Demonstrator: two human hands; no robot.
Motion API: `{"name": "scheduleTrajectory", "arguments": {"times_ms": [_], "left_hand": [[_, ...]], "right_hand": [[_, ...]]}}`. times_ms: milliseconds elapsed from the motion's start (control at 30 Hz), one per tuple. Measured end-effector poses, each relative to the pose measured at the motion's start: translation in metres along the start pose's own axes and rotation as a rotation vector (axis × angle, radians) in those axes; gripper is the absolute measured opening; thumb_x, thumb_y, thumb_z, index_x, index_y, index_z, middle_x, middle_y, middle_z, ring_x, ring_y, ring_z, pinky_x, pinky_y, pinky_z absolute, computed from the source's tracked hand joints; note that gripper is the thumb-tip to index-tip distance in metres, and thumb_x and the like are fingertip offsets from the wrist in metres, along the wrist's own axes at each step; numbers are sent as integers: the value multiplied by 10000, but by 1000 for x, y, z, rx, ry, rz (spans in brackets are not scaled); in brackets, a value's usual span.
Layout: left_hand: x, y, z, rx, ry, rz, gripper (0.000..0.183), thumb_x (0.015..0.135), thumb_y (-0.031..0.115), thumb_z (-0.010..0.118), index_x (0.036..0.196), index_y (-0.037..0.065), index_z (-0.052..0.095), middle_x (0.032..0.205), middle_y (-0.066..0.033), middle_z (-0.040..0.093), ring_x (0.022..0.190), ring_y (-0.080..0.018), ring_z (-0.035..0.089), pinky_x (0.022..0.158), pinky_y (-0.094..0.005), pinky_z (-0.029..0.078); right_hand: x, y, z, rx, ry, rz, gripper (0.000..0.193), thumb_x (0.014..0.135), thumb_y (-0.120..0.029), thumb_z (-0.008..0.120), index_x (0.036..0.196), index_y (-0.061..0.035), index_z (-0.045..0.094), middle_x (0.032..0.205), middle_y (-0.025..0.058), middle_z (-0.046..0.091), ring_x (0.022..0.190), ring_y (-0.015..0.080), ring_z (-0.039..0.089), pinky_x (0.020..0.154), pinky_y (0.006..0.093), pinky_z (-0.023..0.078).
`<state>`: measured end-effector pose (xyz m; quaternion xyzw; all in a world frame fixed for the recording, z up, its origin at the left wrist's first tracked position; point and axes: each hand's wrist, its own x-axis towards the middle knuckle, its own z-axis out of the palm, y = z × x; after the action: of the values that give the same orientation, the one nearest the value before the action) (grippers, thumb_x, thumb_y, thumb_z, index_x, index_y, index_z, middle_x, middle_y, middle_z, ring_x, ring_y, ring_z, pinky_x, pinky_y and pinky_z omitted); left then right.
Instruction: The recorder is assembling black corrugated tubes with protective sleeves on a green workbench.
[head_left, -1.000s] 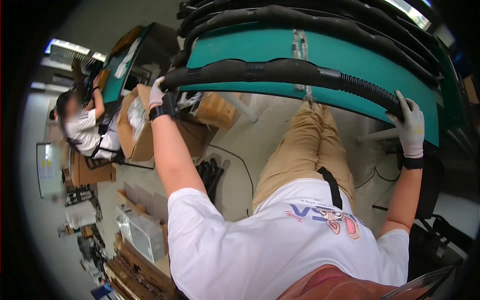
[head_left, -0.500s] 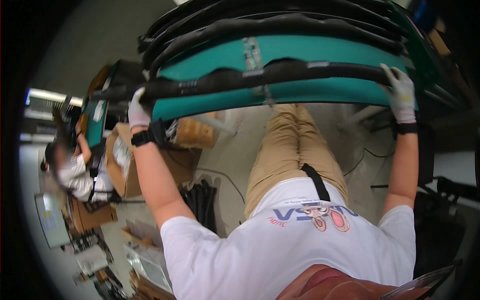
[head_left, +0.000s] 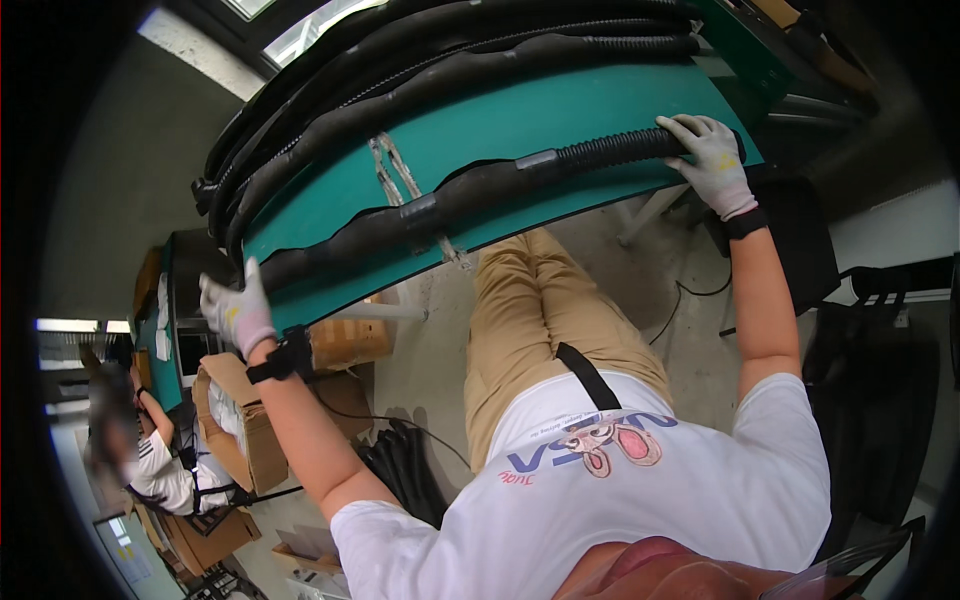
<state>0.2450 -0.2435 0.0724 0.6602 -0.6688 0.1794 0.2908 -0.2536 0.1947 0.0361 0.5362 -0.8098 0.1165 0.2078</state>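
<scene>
A long black hose [head_left: 470, 197] lies slantwise along the near side of a green tabletop [head_left: 560, 105]. Its right part is ribbed, and the rest is covered by a loose, wavy black sleeve with a grey band of tape. My right hand [head_left: 718, 165], in a pale glove, is closed around the ribbed part near the right end. At the other end my gloved left hand [head_left: 240, 312] has its thumb against the sleeve and its fingers spread apart beside the table's left edge. How much of the hose's left tip lies behind this hand is hidden.
Several similar black hoses [head_left: 400, 95] lie along the table's far side. Clear tape strips [head_left: 393, 170] cross the tabletop. Below left stand an open cardboard box [head_left: 240, 430] and a bundle of black tubes [head_left: 405, 470]. A seated person [head_left: 160, 460] is farther left; a black chair [head_left: 790, 240] stands right.
The view has turned, so the hose now slopes down to the left. My left hand has moved to the hose's left end and spread its fingers; my right hand now wraps the ribbed part.
</scene>
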Motion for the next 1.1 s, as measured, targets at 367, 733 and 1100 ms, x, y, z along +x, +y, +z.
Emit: {"name": "scheduleTrajectory", "arguments": {"times_ms": [367,733,1100], "left_hand": [[-200,305,-82,-989,-507,978,642,894,369,763,1433,67,585,1353,-180,650,1276,-359,596,1103,-447,461],[-231,323,-52,-694,-534,1062,499,931,468,664,1317,154,695,1184,-34,734,1156,-220,656,998,-399,479],[-240,317,-57,-845,-396,988,438,875,395,732,1229,137,737,1162,-60,742,1124,-270,668,974,-431,491]], "right_hand": [[-4,-25,8,6,23,109,626,805,-444,764,1341,-146,636,1308,105,653,1324,325,535,1238,496,282],[12,-66,27,145,45,89,548,801,-427,733,1233,-93,698,1225,107,707,1251,286,609,1210,475,323],[5,-62,31,269,100,141,461,834,-363,701,1245,-156,721,1202,85,717,1214,304,606,1164,474,357]]}}
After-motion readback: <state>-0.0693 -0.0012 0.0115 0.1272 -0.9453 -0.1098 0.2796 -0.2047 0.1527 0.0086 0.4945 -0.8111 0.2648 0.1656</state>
